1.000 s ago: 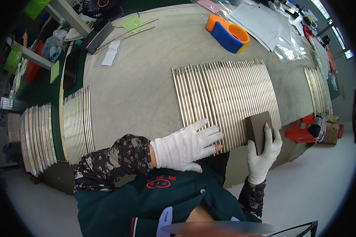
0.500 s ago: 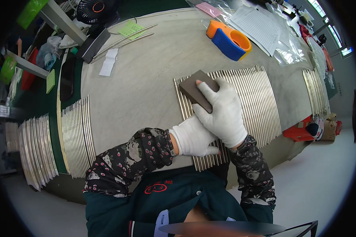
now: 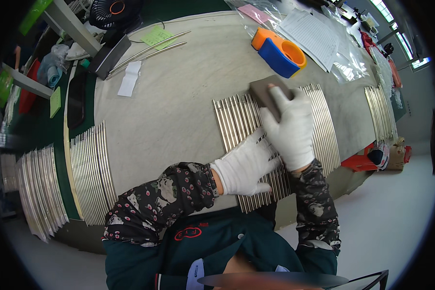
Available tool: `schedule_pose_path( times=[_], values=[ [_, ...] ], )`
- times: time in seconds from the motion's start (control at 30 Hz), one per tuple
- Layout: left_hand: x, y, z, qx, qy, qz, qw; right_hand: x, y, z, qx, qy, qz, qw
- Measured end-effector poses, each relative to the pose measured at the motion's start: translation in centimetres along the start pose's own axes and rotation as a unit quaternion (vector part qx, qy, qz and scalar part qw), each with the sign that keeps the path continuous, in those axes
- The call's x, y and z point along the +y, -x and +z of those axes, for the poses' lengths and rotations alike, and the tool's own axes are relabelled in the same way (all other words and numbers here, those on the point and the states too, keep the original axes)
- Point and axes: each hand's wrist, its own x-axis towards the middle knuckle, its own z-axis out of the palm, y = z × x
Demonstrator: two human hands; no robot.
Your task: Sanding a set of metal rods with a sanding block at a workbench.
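A row of thin, shiny metal strips (image 3: 237, 121) lies side by side on the grey table top (image 3: 179, 96). My right hand (image 3: 292, 128), in a white glove, grips a dark grey sanding block (image 3: 266, 94) and presses it on the far end of the strips. My left hand (image 3: 244, 164), also in a white glove, lies flat with fingers spread on the near ends of the same strips, just left of my right wrist.
More strip rows lie at the left table edge (image 3: 89, 169), on a lower surface at far left (image 3: 36, 191), and at far right (image 3: 379, 113). An orange and blue tape dispenser (image 3: 278, 50), papers (image 3: 314, 34), two loose strips (image 3: 147, 50) and a black fan (image 3: 108, 12) stand farther back.
My right hand carried the block from the near right end of the strips up across the row to the far end. My left hand stayed pressed on the near ends.
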Motion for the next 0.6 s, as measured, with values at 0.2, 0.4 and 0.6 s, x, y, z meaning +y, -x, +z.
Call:
schedule_pose_path(
  times=[0.2, 0.4, 0.6],
  values=[
    [-0.1, 0.1, 1.0, 0.147, -0.015, 0.048, 0.988, 2.8, -1.5, -0.5, -0.032, 0.084, 0.134, 0.987],
    [-0.4, 0.7, 0.9, -0.051, 0.062, -0.034, 0.996, -2.0, 0.8, 1.1, -0.057, -0.036, -0.052, 0.996],
    [-0.3, 0.6, 1.5, -0.008, 0.029, -0.019, 0.999, -2.1, 0.1, -0.4, -0.043, -0.041, -0.082, 0.995]
  ],
)
